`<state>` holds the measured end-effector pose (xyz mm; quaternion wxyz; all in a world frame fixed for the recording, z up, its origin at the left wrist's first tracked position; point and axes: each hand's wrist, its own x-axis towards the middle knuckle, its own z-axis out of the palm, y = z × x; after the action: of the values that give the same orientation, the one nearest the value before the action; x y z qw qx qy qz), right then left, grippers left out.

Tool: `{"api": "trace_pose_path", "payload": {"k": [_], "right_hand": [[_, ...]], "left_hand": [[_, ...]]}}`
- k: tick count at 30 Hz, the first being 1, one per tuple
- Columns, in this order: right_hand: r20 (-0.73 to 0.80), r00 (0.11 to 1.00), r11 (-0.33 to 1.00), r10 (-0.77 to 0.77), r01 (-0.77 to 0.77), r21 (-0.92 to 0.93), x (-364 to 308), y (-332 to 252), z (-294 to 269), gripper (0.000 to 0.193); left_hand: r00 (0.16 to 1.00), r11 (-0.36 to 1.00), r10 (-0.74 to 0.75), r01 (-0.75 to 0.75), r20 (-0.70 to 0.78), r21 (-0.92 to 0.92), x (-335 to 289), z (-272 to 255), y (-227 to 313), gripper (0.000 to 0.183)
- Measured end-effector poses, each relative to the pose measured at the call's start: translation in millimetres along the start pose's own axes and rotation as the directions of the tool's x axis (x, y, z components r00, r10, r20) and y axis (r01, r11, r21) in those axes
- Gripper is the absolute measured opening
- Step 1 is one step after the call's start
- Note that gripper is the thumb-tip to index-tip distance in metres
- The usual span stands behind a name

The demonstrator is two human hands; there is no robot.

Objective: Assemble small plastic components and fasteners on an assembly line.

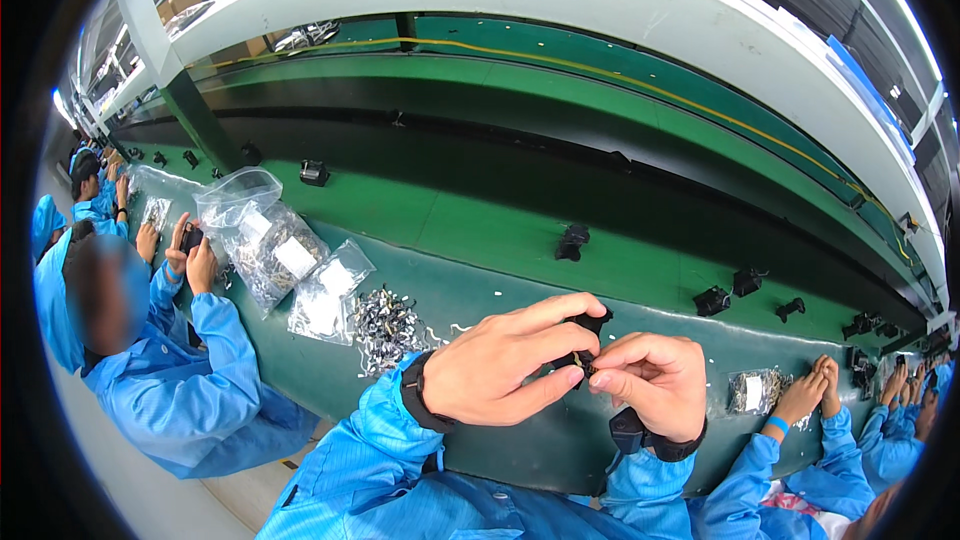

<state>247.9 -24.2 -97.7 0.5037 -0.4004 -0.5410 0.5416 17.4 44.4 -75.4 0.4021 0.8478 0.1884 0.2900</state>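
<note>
Above the bench in front of me, my left hand [510, 360] grips a small black plastic housing [592, 322] between its fingers and thumb. My fingers cover much of it, so its full shape is hidden. My right hand [655, 375] comes in from the right, thumb and forefinger pinched against the housing's edge. At the pinch a tiny yellowish strip [586, 366] shows; whether the right fingers hold it or only touch it is unclear. Left of my left hand lies a loose pile of small black, white and gold parts [388, 328].
Clear plastic bags of parts [275, 255] lie left of the pile. Black housings [572, 242] are spread along the green strip [450, 220] beyond the bench [470, 290]. Co-workers in blue sit at left [190, 390] and right [830, 470]. Another parts bag [755, 392] lies at right.
</note>
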Motion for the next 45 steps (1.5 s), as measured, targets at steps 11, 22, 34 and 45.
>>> {"api": "trace_pose_path", "payload": {"k": [11,22,34,45], "right_hand": [[0.032,0.972,0.959,-0.231,0.233,-0.161,11,8,5,0.019],[-0.002,0.729,0.554,-0.684,0.518,-0.652,18,10,26,0.027],[-0.105,0.833,0.783,-0.543,0.458,-0.42,14,8,8,0.017],[-0.351,0.743,0.799,-0.569,0.401,-0.447,2,17,12,0.02]], "left_hand": [[0.997,0.997,0.067,-0.064,-0.044,0.053,-3,0,-2,0.024],[0.984,0.998,-0.046,0.051,-0.171,0.024,-3,3,4,0.026],[0.988,0.838,-0.043,0.117,0.148,-0.533,-8,-12,-16,0.048],[0.814,0.964,0.172,-0.022,-0.556,0.265,11,30,-13,0.031]]}}
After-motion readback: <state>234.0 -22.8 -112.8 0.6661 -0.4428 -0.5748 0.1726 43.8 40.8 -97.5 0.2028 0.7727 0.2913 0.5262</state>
